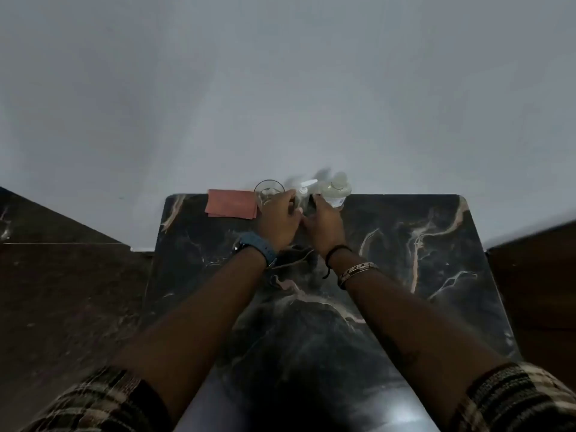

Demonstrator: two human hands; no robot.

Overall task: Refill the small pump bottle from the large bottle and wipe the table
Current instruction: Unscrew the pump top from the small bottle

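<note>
We have both hands at the far edge of the dark marble table [405, 260], closing in on the small pump bottle [304, 194] from either side. It stands upright against the wall, its long axis vertical and its white pump head turned toward the right, over the large bottle [336, 191]. The large clear bottle stands just beside it on the right, also upright at the far edge and still capped as far as we can tell.

Our left hand [277, 222] has its fingers curled toward the small bottle's left flank, and our right hand [325, 224] reaches in from the other side, lying between the two bottles. Whether either hand has actually closed on the bottle we cannot tell; the fingertips are hidden behind the knuckles and the picture is dim and blurred there.

A drinking glass [268, 191] stands just left of the left hand, and a pink folded cloth [232, 203] lies further left along the same edge.

We judge the pump head is to come off first: one hand steadying the body, the other turning the collar.
</note>
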